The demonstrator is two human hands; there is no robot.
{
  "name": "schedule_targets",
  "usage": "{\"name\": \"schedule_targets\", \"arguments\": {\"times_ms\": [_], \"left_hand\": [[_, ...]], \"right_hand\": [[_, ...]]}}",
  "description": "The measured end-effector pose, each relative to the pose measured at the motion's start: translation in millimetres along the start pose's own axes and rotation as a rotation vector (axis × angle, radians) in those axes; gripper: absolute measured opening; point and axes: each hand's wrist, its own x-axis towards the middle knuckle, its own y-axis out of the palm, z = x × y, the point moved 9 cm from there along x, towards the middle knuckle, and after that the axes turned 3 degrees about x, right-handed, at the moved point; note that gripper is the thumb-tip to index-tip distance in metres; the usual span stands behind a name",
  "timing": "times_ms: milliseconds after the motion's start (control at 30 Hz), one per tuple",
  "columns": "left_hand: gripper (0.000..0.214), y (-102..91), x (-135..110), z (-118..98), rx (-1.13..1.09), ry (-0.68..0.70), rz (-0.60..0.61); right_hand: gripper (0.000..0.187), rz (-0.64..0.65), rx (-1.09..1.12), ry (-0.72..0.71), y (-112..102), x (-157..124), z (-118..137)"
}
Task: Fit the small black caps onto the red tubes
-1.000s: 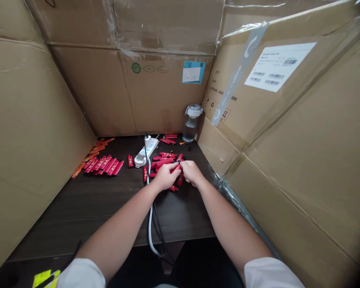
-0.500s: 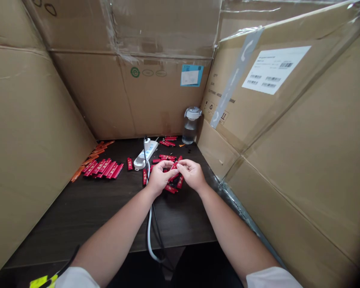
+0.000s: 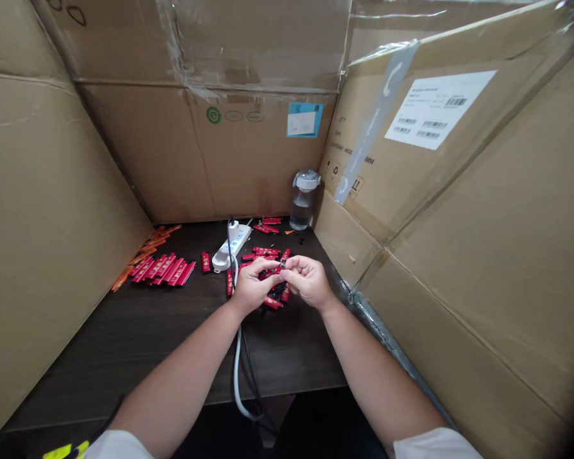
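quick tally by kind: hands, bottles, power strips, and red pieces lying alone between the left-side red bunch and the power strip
Hands: 2, the left hand and the right hand
Bottle: 1
Power strip: 1
Lone red piece: 1
Total: 5

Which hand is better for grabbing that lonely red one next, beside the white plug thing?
Probably the left hand: it is nearer the lone red piece, left of the power strip. The right hand is farther across. Both look busy, though.
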Motion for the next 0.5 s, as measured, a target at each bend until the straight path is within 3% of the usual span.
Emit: {"name": "schedule_targets", "arguments": {"times_ms": [333, 500], "left_hand": [[0.028, 6.6, 2, 2, 0.007, -0.066, 0.098], [0.024, -1.0, 9, 7, 0.258, -0.013, 0.02]], "right_hand": [[0.031, 0.093, 0.218, 0.163, 3, 3, -16], [0.03, -0.086, 0.341, 0.116, -15, 15, -21]]}}
